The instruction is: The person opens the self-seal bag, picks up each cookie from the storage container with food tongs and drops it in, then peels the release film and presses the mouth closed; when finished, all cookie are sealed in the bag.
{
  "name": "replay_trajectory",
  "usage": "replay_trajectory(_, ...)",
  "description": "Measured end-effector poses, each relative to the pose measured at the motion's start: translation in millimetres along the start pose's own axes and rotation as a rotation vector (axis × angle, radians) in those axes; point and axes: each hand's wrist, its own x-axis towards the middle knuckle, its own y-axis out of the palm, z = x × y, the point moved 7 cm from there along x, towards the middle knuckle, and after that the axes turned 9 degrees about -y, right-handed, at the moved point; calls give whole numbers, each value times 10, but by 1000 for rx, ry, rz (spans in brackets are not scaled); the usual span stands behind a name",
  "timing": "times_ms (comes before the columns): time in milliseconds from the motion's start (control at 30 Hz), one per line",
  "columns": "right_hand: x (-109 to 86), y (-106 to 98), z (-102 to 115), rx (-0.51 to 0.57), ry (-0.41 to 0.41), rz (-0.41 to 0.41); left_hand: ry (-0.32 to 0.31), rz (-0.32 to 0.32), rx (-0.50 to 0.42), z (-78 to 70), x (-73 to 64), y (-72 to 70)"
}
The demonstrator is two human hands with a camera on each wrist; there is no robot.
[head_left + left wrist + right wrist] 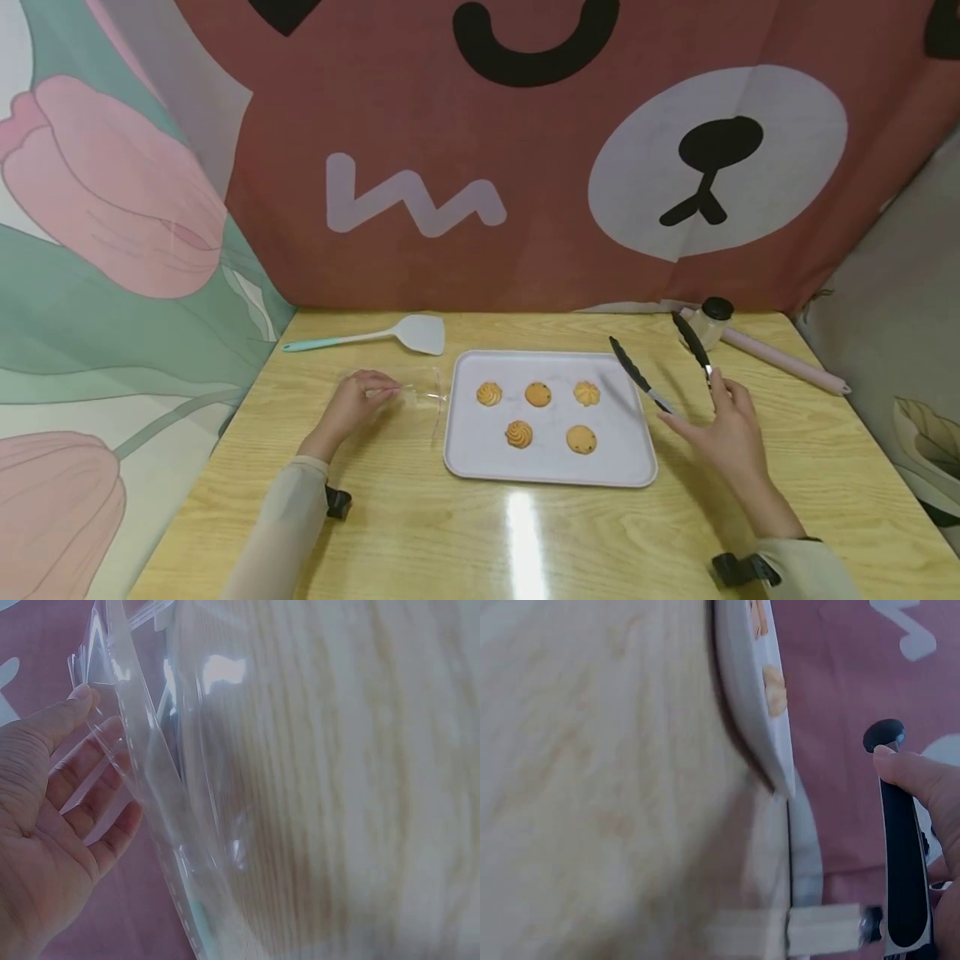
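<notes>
My left hand (354,408) pinches the edge of a clear plastic bag (161,765) between thumb and fingertips, left of the tray. In the left wrist view the bag hangs from those fingertips, its walls shiny and creased. Tongs (639,373) with black tips are gripped in my right hand (731,442), thumb on one arm. Their arms stand wide apart with nothing between them, over the right edge of a white tray (480,462). On the tray lie several cookies: swirled ones (519,434), a flower-shaped one (587,393) and round ones with dark bits (581,439).
A spatula (420,333) with a white head and turquoise handle lies at the back left. At the back right, a glass jar (705,329) with a black lid stands by a pink rolling pin (787,360). A printed cloth (525,275) hangs behind the wooden table.
</notes>
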Motion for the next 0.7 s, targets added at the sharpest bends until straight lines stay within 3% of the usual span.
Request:
replay_trajectory(533,233,329,656,19,-319,114,-25,35,7,15,10,16)
replay_trajectory(700,257,460,782,47,-334,197,-34,40,5,20,17,25)
